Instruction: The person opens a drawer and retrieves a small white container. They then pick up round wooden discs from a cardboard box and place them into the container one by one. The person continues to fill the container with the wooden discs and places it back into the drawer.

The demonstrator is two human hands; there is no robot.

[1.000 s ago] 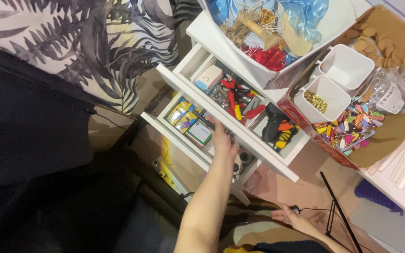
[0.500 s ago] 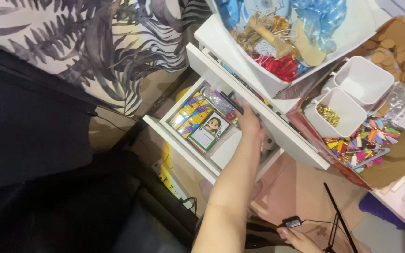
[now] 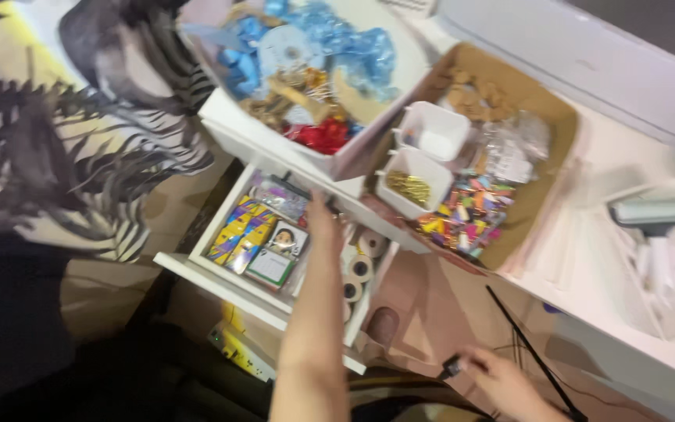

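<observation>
Since the earlier frames the upper drawer, with its red and orange tools, has gone shut: only its white front shows now, and the left hand [image 3: 323, 223] that pressed on it rests at the seam between that front and the open lower drawer [image 3: 197, 270]. The right hand [image 3: 494, 379] has come up into view at 5 o'clock. Judging by this, the upper drawer is done with and the lower one stands open under the hand.

Largest first. The white desk [image 3: 626, 344] runs from 1 to 4 o'clock and carries a brown cardboard tray [image 3: 560, 133]. In the tray are two small white tubs: one [image 3: 435, 133] looks empty, the other [image 3: 414, 186] holds gold clips. Beside them lies a heap of small coloured pegs [image 3: 466, 215] and clear plastic bags [image 3: 509, 152].

At 12 o'clock a white bin [image 3: 330, 160] holds blue ribbon, pale card shapes and a red bow.

The lower drawer, at 8 o'clock of the left hand, holds colourful card packs [image 3: 244, 233] and a small framed picture [image 3: 284, 238]; rolls of tape [image 3: 361, 266] sit at its right end.

The left fingers lie flat and together on the drawer edge, holding nothing. The right fingers pinch a small dark object [image 3: 453, 366], too blurred to name.
</observation>
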